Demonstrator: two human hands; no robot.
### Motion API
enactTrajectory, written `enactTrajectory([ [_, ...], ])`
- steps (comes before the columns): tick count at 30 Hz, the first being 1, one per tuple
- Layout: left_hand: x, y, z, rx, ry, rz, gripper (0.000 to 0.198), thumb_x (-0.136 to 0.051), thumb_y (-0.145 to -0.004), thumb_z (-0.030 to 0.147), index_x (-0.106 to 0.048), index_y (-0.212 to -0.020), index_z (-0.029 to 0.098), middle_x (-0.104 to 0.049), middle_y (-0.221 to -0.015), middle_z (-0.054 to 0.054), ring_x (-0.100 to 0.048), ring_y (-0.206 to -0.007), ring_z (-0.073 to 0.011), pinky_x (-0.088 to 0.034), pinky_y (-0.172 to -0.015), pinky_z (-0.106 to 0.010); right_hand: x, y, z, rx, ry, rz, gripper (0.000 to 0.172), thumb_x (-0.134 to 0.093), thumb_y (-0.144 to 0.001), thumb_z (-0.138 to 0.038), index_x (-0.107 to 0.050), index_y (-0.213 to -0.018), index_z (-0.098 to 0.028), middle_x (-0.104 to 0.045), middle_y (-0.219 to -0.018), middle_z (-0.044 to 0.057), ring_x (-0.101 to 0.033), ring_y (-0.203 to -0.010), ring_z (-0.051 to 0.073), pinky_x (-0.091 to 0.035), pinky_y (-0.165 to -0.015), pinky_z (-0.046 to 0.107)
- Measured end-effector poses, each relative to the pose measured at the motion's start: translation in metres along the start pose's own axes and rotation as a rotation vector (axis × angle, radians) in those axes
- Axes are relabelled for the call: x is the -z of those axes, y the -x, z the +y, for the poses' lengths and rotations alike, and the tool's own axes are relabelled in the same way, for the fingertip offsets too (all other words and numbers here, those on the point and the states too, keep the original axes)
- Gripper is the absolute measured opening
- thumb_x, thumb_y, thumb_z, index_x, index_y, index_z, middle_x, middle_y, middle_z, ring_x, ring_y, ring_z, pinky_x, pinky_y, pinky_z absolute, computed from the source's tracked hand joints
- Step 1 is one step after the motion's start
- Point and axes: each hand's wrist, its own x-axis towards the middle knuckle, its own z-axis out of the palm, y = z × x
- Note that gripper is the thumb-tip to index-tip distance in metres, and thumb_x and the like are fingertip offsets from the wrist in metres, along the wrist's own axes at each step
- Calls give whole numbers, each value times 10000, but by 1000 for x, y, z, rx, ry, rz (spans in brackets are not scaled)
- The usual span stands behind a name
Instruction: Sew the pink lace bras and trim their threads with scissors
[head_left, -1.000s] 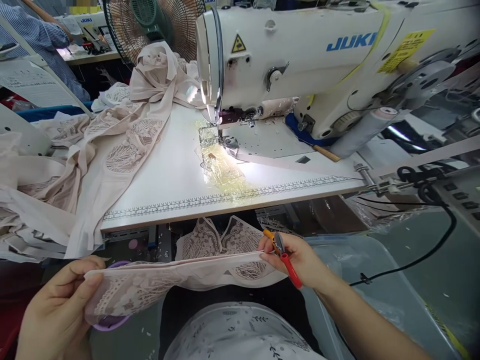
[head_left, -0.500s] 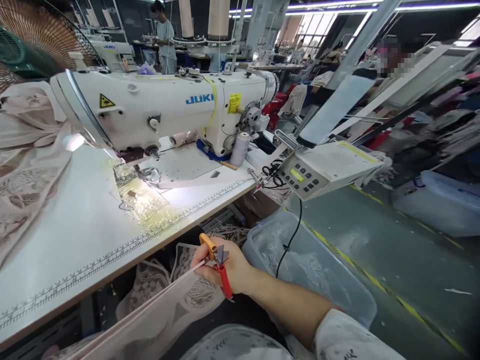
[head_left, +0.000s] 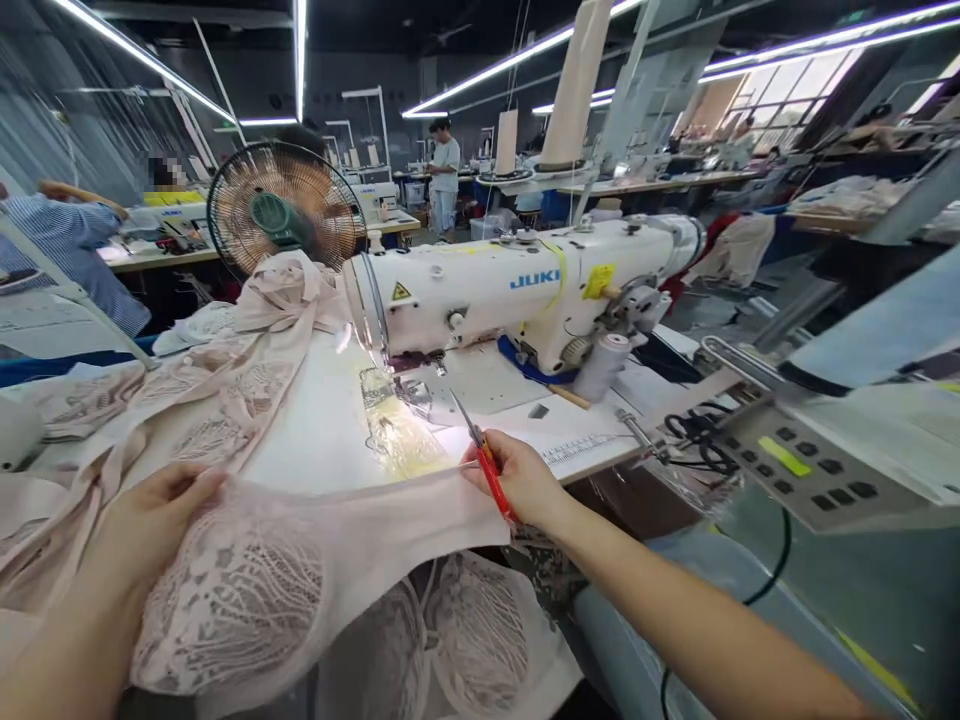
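My left hand [head_left: 161,512] and right hand [head_left: 521,482] pinched the lacy cloth [head_left: 247,590], stretched long from side to side, over the near edge of the table [head_left: 315,440]. Red scissors [head_left: 489,468] in my right hand pointed away, toward the sewing machine [head_left: 457,290].

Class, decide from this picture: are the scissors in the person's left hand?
No, the scissors are in the right hand, while the left hand pinches the lace garment.
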Motion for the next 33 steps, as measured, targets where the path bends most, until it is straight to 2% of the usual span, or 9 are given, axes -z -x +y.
enactTrajectory([
  [5,-32,-35,3,113,150,-258,295,-718,-636,409,-564,-739,179,-547,-571,83,-481,-561,-109,-376,-532,-190,5,-27,8,8,220,2,101,-555,-678,-275,-520,-706,-185,-481,-600,-34,-447,-561,137,-347,-531,248],
  [9,-36,-47,-1,113,52,-383,269,-700,-652,405,-572,-700,173,-552,-574,64,-500,-576,-131,-387,-552,-208,7,-27,10,20,268,-14,94,-551,-712,-282,-533,-720,-190,-511,-590,-32,-450,-531,132,-348,-498,235],
  [14,-33,-46,21,-384,-504,-256,381,-533,-778,420,-586,-1016,128,-610,-1053,-113,-541,-1008,-284,-419,-842,-356,6,-23,12,-21,308,-22,75,-544,-732,-280,-542,-729,-205,-588,-622,-10,-510,-554,152,-373,-495,239],
  [16,-42,-39,34,-541,-558,-379,383,-426,-830,426,-597,-1046,160,-607,-1121,-115,-527,-1064,-279,-394,-900,-374,6,-23,14,-10,324,-12,67,-546,-726,-277,-541,-716,-212,-561,-578,-21,-489,-522,147,-364,-482,240],
  [18,-55,-30,43,-596,-584,-625,349,-413,-825,402,-622,-1019,201,-640,-1072,-92,-558,-1014,-263,-407,-879,-363,6,-22,14,-1,334,0,69,-544,-724,-280,-541,-711,-213,-543,-560,-25,-477,-510,145,-360,-479,244],
  [20,-70,-24,48,-604,-620,-830,302,-462,-786,359,-632,-982,205,-647,-1004,-89,-570,-950,-258,-423,-826,-353,7,-21,15,-5,324,5,75,-544,-722,-285,-539,-710,-211,-550,-572,-22,-482,-517,146,-364,-484,247],
  [22,-81,-21,49,-573,-631,-921,245,-510,-742,330,-624,-914,198,-630,-947,-86,-561,-899,-255,-424,-777,-348,8,-20,15,-15,297,4,81,-544,-720,-288,-537,-710,-209,-569,-598,-13,-499,-537,152,-376,-495,251],
  [26,-87,-23,47,-476,-602,-967,151,-535,-708,327,-575,-789,205,-595,-881,-56,-544,-797,-231,-411,-677,-321,10,-15,15,-7,217,0,68,-546,-731,-275,-539,-720,-208,-604,-657,4,-543,-598,165,-410,-541,260],
  [33,-74,-12,57,-396,-526,-1014,114,-507,-719,319,-466,-722,213,-524,-734,11,-482,-661,-162,-372,-590,-258,15,-1,13,19,108,9,105,-567,-738,-312,-575,-745,-208,-624,-684,18,-566,-627,176,-442,-560,270],
])
